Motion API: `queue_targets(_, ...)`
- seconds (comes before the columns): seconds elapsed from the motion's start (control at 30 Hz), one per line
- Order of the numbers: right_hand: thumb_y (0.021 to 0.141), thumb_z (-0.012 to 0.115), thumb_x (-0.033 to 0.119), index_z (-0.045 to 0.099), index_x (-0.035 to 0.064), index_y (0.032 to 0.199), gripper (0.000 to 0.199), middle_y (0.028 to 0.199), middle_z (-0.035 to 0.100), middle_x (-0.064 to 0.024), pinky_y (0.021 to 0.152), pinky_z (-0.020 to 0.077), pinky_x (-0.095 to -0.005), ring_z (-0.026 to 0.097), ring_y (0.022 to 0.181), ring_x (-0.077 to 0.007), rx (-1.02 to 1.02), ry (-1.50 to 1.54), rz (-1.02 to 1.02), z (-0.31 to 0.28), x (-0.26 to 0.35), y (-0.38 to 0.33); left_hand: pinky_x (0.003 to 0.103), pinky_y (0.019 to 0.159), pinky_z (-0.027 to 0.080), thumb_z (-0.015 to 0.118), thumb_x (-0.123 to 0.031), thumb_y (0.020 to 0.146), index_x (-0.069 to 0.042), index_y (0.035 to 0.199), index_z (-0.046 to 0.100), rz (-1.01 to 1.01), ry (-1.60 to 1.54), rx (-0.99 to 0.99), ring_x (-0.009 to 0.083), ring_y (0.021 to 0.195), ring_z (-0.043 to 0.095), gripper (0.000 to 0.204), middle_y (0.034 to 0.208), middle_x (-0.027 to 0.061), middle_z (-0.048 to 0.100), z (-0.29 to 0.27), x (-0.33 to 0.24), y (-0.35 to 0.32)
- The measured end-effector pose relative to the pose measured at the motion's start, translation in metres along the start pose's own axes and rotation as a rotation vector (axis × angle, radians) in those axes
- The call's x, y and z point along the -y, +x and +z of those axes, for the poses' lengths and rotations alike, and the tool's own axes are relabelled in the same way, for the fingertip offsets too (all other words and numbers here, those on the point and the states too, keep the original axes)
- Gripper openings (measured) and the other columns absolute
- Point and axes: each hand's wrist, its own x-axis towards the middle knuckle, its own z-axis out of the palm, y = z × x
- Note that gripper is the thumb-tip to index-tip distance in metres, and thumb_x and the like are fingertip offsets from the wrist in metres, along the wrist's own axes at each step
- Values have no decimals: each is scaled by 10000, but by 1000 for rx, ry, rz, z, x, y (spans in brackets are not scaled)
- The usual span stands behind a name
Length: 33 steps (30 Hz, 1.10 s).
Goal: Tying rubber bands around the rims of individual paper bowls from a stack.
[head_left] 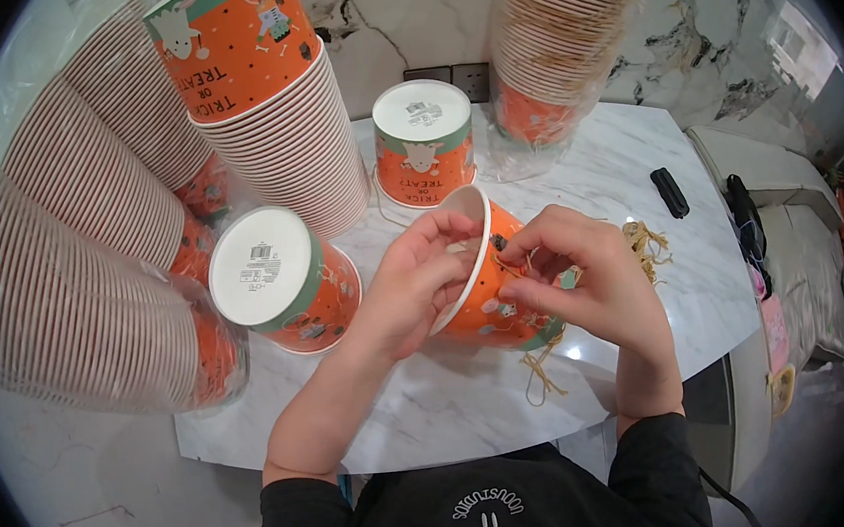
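An orange and green paper bucket [516, 300] with a white rim lies tilted in front of me, its mouth turned to the left. Inside that mouth are the curled fingers of my left hand [423, 278]; what they hold, if anything, is hidden. My right hand [573, 265] is at the outer wall just below the rim, thumb and fingers pinching a thin tan cord [508, 265] against it. Loose tan cord [543, 378] lies on the table beside the bucket's base, and a further bundle of cord [647, 247] rests past my right hand.
Two upside-down buckets, one near left [267, 267] and one farther back [424, 143], stand on the marble-patterned table [407, 435]. Tall nested stacks [276, 146] crowd the left; a bagged stack [563, 40] rises behind. A small black object [669, 193] lies at right.
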Motion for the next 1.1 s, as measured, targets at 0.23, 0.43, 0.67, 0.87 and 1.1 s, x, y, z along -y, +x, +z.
queue_targets(0.23,877,749,-4,690,-13,956,99,878,652,-53,636,517,-247,661,705,-116,-100,-35,-26,10,-5,4,271,891,598,611,-28,998,41,1317,600,-164,-44,139,143,999,727,327,1202,115,699,-7,2,3)
queue_targets(0.43,882,736,23,660,-7,925,93,846,634,-65,618,510,-275,640,661,-142,-156,-20,14,16,-5,6,284,928,590,627,-36,1015,81,1200,666,-60,132,102,162,1044,725,222,1144,122,731,-6,0,0)
queue_targets(0.67,871,738,47,653,-4,936,118,828,620,-72,615,509,-298,618,650,-149,-132,12,45,17,-5,6,248,835,575,653,-43,990,53,1113,664,8,330,69,126,949,732,157,1047,90,750,2,-2,-6)
queue_targets(0.87,879,774,84,698,4,1055,207,917,646,-60,654,509,-270,620,723,-130,-210,121,-71,11,-8,12,252,859,574,591,29,980,51,1151,633,73,439,84,112,977,715,177,1078,48,701,5,4,-10)
queue_targets(1.1,832,776,61,708,18,1079,260,917,618,-58,639,481,-277,568,698,-137,-135,70,7,18,0,9,266,904,574,589,-9,1003,25,1132,621,-4,463,149,127,1002,718,138,1085,49,692,1,-1,-9)
